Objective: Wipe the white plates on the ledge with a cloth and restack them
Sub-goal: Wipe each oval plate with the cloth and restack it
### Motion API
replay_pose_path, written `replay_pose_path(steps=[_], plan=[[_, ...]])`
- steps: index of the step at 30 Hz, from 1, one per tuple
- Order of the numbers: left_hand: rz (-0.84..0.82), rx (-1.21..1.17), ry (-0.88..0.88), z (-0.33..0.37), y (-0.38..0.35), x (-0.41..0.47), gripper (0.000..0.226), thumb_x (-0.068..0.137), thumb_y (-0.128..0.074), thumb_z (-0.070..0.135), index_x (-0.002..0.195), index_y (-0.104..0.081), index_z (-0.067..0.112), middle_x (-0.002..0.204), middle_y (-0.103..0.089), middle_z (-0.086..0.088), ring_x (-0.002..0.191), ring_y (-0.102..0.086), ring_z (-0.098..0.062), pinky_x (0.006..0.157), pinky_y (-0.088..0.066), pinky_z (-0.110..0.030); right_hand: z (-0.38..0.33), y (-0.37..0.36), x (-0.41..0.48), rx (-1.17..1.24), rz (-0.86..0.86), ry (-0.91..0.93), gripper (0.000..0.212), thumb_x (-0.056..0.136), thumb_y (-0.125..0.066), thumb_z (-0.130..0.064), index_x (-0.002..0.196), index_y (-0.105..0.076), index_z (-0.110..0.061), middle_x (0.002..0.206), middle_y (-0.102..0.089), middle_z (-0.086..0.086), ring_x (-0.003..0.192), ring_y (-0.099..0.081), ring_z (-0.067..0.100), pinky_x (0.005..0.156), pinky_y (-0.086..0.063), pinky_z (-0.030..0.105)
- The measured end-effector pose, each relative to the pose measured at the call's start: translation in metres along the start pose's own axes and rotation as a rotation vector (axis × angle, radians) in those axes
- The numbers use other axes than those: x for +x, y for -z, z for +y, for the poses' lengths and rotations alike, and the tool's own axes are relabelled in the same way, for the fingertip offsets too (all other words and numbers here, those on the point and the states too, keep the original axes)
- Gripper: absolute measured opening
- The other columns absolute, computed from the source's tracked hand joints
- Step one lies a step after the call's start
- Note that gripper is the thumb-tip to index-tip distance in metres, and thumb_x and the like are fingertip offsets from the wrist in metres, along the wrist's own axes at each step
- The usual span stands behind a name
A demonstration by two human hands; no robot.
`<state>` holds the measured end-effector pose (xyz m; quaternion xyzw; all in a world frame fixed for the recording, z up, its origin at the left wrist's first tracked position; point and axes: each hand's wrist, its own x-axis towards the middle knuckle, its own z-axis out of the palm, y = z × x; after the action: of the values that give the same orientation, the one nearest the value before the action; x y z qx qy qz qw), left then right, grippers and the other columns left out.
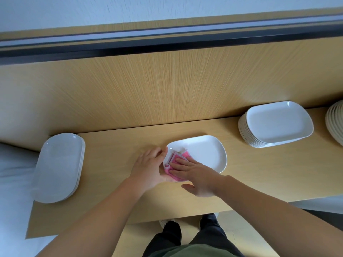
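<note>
We are wiping one white plate [204, 154] in the middle of the ledge [259, 173], nearer its front edge. Our right hand [198, 177] is pressing the pink cloth [182, 155] flat under straight fingers at the plate's left end. Our left hand [148, 166] is gripping that rim (steadying it, we judge). We should be sweeping rightward with even pressure.

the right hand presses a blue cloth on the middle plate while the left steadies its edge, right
No: the cloth is pink, not blue, per the head view. The right hand does press it on the middle plate while the left hand steadies its edge.
</note>
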<state>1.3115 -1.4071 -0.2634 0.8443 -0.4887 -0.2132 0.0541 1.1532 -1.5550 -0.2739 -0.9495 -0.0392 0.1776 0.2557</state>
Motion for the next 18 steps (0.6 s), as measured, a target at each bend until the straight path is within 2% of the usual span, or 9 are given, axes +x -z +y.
replay_pose_path(steps=[4,6,10,14,16,18], plan=[[-0.008,-0.009,0.012,-0.003,-0.003,-0.001,0.121,0.046,-0.037,0.090,0.151,-0.025,0.030,0.141,-0.035,0.008,0.131,-0.034,-0.017,0.106,-0.026,-0.031,0.011,0.002,-0.011,0.022,0.018,0.055,0.055,0.099,-0.051,-0.029,0.151,-0.033,-0.026,0.158,-0.024,-0.009,0.145,0.006,0.004,0.114,0.016,0.020],[0.008,-0.008,0.013,-0.003,-0.004,-0.003,0.119,0.048,-0.039,0.091,0.151,-0.025,0.032,0.141,-0.035,0.008,0.130,-0.034,-0.017,0.105,-0.026,-0.030,0.018,0.004,-0.019,0.051,0.057,0.076,0.048,0.100,-0.051,-0.027,0.147,-0.042,-0.027,0.155,-0.033,-0.009,0.146,-0.001,0.004,0.117,0.011,0.021],[0.001,0.018,0.023,-0.002,-0.002,-0.003,0.108,0.063,-0.064,0.077,0.151,-0.019,0.035,0.146,-0.028,0.009,0.132,-0.030,-0.015,0.107,-0.022,-0.028,0.028,0.009,-0.034,0.084,0.073,0.084,0.041,0.099,-0.053,-0.023,0.140,-0.052,-0.026,0.148,-0.045,-0.010,0.147,-0.018,0.009,0.122,-0.007,0.028],[-0.009,0.042,0.014,-0.002,-0.002,-0.002,0.107,0.065,-0.063,0.077,0.152,-0.014,0.037,0.149,-0.024,0.009,0.133,-0.027,-0.015,0.109,-0.021,-0.029,0.036,0.025,-0.051,0.068,0.056,0.055,0.037,0.098,-0.056,-0.019,0.134,-0.059,-0.022,0.145,-0.049,-0.009,0.142,-0.024,0.004,0.118,-0.008,0.021],[-0.018,0.069,0.009,-0.001,-0.003,-0.001,0.108,0.067,-0.061,0.077,0.153,-0.011,0.036,0.151,-0.019,0.008,0.135,-0.023,-0.016,0.111,-0.018,-0.030,0.038,0.036,-0.057,0.029,-0.010,0.017,0.035,0.099,-0.054,-0.019,0.133,-0.060,-0.024,0.144,-0.051,-0.011,0.141,-0.031,0.005,0.116,-0.019,0.019],[-0.003,0.079,-0.016,-0.001,-0.002,0.000,0.107,0.069,-0.061,0.074,0.153,-0.011,0.032,0.153,-0.016,0.008,0.137,-0.021,-0.017,0.113,-0.017,-0.031,0.038,0.048,-0.057,0.002,-0.059,-0.030,0.035,0.100,-0.050,-0.021,0.132,-0.060,-0.028,0.138,-0.055,-0.013,0.132,-0.044,0.010,0.106,-0.036,0.024]])
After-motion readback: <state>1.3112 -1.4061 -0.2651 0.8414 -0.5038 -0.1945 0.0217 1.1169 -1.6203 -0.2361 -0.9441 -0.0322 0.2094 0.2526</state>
